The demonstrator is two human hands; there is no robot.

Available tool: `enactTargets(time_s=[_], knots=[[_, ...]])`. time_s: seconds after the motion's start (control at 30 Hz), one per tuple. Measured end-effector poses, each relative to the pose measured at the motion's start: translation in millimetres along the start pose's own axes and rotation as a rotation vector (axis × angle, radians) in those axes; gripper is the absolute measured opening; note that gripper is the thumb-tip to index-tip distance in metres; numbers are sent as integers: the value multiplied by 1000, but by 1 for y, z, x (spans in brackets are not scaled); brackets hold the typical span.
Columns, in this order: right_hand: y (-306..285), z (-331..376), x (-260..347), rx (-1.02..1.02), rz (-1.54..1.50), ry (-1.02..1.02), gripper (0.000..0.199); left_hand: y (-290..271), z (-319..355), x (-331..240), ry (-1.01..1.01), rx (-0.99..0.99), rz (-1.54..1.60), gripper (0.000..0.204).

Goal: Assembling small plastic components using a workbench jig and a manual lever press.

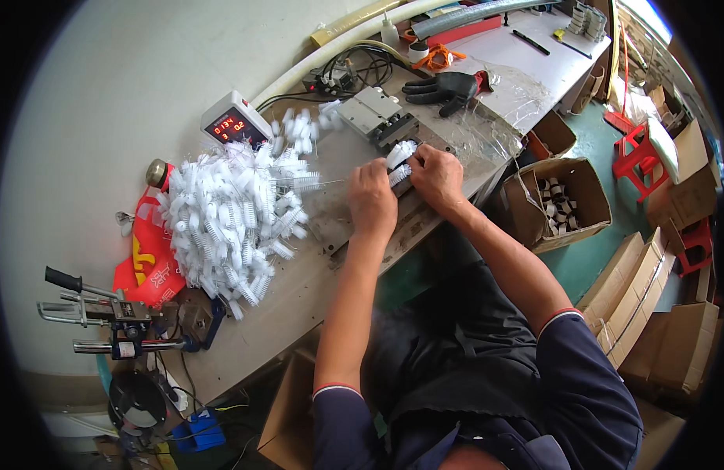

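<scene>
Just in front of a grey metal machine block (375,112) on the bench, my two hands meet around white-bristled brushes (401,154). My left hand (373,197) is closed, its fingertips at the left side of the bristles. From the other side, my right hand (438,178) pinches at the same brush with thumb and fingers. The bristle tuft stands out between the hands, while its wire end is hidden. To the left lies a big heap of similar white brushes (232,219) with thin wire stems, and a smaller cluster (299,129) sits behind it.
A counter box (236,119) with red digits stands behind the heap. A black glove (444,90) lies beyond the machine. A lever press (127,321) is at the bench's left end. Right of my legs, a cardboard box (526,196) holds short pale rings; red stools (640,160) stand farther off.
</scene>
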State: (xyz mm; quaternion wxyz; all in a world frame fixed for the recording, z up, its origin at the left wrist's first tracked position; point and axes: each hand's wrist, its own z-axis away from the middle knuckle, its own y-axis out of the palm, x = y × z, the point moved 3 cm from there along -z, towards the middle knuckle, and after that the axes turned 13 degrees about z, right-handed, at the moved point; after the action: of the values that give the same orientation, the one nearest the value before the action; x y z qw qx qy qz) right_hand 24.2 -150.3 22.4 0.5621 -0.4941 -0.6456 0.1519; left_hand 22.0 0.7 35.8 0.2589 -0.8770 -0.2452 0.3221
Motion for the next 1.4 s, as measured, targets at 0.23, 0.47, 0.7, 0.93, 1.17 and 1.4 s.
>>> enactTargets(time_s=[0.23,0.47,0.7,0.93,1.17,1.4], knots=[[-6,0,-5,-36,-14,17,17,15,-6,-6,-33,89,-152,16],[-3,2,-2,-46,-98,-14,20,9,-7,-8,-123,161,-255,7],[-19,23,28,-149,-278,-527,13,-57,37,31,-417,-333,131,15],[42,34,98,-88,-70,-741,8,-77,47,59,-758,-692,604,14],[73,11,123,80,192,-754,9,-74,45,66,-763,-763,661,14],[47,26,97,170,156,-787,11,-81,45,57,-825,-793,734,14]])
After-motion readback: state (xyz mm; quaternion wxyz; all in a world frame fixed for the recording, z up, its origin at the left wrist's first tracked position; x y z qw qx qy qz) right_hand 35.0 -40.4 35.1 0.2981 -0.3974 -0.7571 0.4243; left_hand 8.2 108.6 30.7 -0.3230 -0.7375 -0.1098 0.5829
